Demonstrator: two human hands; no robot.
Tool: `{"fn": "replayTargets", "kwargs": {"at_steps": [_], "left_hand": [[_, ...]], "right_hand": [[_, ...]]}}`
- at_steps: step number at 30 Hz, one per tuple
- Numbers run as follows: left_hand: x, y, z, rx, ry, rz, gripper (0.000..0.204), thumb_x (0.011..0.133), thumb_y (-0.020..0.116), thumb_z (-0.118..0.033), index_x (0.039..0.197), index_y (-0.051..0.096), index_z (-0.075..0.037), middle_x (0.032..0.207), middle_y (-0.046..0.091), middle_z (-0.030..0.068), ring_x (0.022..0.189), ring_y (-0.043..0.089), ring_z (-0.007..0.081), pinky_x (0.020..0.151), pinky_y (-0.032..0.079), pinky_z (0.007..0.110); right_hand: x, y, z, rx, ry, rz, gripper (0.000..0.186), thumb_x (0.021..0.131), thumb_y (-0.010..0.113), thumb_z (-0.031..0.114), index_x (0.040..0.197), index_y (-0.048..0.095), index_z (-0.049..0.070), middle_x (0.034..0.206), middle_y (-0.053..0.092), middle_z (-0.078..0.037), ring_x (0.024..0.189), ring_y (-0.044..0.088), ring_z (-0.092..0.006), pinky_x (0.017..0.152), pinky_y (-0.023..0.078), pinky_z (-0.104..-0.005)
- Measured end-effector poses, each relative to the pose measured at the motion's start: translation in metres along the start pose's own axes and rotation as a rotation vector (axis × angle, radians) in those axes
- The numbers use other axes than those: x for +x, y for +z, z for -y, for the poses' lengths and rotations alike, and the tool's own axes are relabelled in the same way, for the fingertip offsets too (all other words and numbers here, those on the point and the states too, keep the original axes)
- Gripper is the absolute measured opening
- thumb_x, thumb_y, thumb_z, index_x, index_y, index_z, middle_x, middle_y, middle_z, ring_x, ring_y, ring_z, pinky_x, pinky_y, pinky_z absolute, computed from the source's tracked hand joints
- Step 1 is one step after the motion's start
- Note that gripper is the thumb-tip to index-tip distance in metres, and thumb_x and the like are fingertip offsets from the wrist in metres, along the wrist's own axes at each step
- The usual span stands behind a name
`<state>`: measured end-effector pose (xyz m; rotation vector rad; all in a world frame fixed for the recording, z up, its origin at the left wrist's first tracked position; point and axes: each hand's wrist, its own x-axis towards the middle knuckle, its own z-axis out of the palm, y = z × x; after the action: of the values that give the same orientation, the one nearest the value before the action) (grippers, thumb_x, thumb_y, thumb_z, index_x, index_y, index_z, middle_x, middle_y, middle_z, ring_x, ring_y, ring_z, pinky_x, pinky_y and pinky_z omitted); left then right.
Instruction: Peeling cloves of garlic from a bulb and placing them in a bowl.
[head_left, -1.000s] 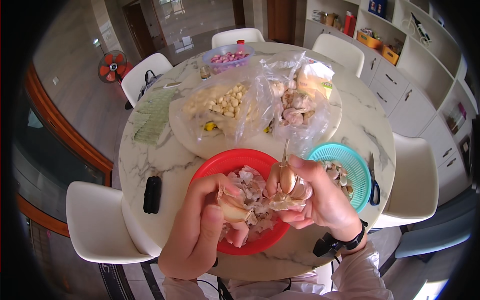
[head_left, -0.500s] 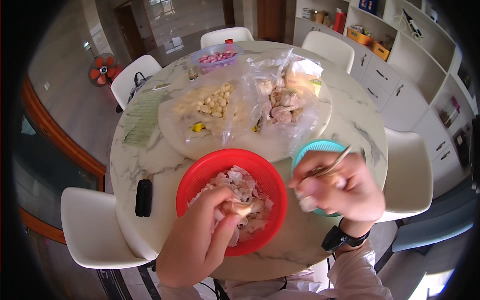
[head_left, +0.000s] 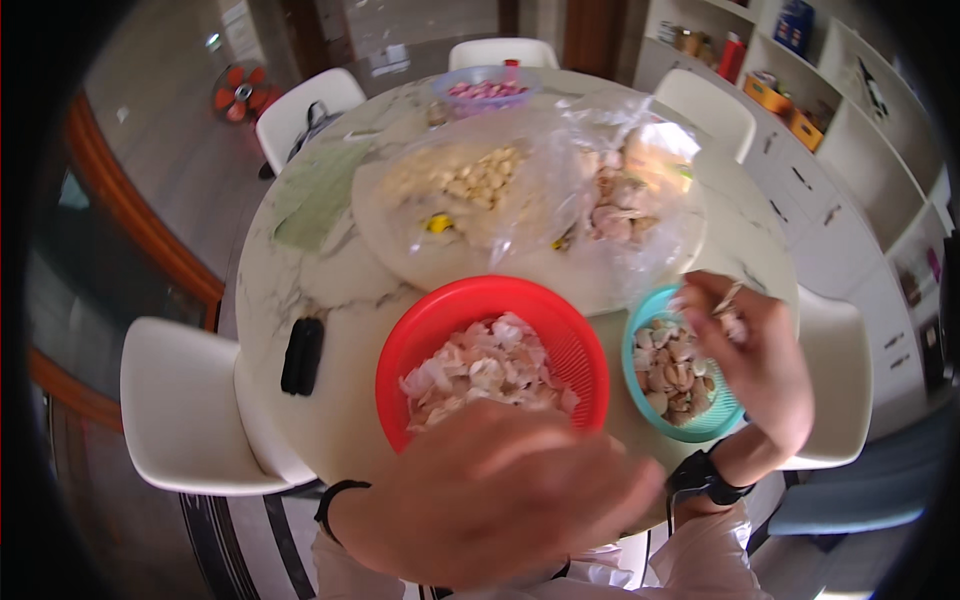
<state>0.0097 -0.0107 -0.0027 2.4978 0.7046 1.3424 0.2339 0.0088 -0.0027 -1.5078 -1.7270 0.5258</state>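
Blurred by motion, my left hand (head_left: 500,495) is close to the camera in front of a red plastic basket (head_left: 402,325) and covers its near rim. Its fingers are smeared, so I cannot see whether they hold anything. Papery garlic skins (head_left: 485,365) are heaped in the basket. My right hand (head_left: 768,375) is closed over the right side of a teal basket (head_left: 632,375). Between its fingers is a partly broken garlic bulb (head_left: 734,325) with a dry stalk sticking up. Unpeeled garlic cloves (head_left: 672,375) lie in the teal basket.
On a round raised board (head_left: 390,270) sit clear plastic bags with peeled cloves (head_left: 485,180) and whole garlic bulbs (head_left: 620,205). Farther back stands a bowl of shallots (head_left: 487,92). A black case (head_left: 302,356) lies at left. White chairs (head_left: 190,410) surround the marble table.
My left hand has left the red basket's middle, moving right and toward me. My right hand has shifted rightward, uncovering cloves in the teal basket. The whole view has shifted too.
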Motion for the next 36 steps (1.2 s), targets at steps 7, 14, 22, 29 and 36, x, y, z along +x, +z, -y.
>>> {"fn": "replayTargets", "kwargs": {"at_steps": [7,14,22,29,36], "left_hand": [[-0.005,0.032,-0.017,-0.315,0.47,-0.413,0.014,0.075,0.055,-0.008,0.086,0.064,-0.009,0.087,0.062,-0.0025,0.077,0.057,0.0166,0.05,0.037,0.026],[-0.004,-0.028,0.007,-0.3,0.619,-0.045,0.014,0.075,0.061,-0.015,0.088,0.065,-0.011,0.088,0.063,0.0,0.085,0.058,0.0174,0.051,0.037,0.026],[0.006,-0.027,0.042,0.139,0.113,0.001,0.041,0.062,0.068,-0.008,0.099,0.055,0.007,0.094,0.058,0.0187,0.08,0.056,0.0235,0.068,0.045,0.03],[0.004,-0.013,0.017,-0.11,-0.179,0.206,0.04,0.058,0.071,-0.009,0.096,0.06,-0.002,0.088,0.059,0.0119,0.074,0.059,0.0211,0.061,0.047,0.026],[0.002,-0.012,0.013,0.025,-0.247,-0.017,0.019,0.058,0.067,0.0,0.076,0.063,-0.002,0.066,0.059,0.0081,0.055,0.057,0.0184,0.05,0.045,0.024]], "right_hand": [[0.01,-0.014,-0.015,-0.022,0.179,-0.086,0.035,0.08,0.058,0.02,0.1,0.05,-0.008,0.06,0.052,-0.003,0.055,0.048,-0.0062,0.048,0.037,-0.0178],[0.018,0.016,0.003,-0.011,-0.072,0.127,0.013,0.077,0.059,0.008,0.082,0.057,-0.004,0.068,0.054,-0.004,0.057,0.05,-0.0071,0.042,0.036,-0.0174],[0.011,0.029,0.027,0.158,-0.045,0.46,0.022,0.065,0.07,0.01,0.08,0.059,-0.001,0.07,0.054,-0.004,0.057,0.055,-0.0108,0.047,0.042,-0.0224],[0.001,0.045,0.029,0.443,-0.109,0.507,0.025,0.06,0.075,0.012,0.076,0.058,0.001,0.068,0.059,-0.004,0.058,0.054,-0.0082,0.051,0.041,-0.0193],[0.008,0.049,0.022,0.801,-0.252,0.414,0.022,0.068,0.069,0.005,0.079,0.056,-0.008,0.067,0.057,-0.008,0.052,0.052,-0.0072,0.045,0.039,-0.0174]]}}
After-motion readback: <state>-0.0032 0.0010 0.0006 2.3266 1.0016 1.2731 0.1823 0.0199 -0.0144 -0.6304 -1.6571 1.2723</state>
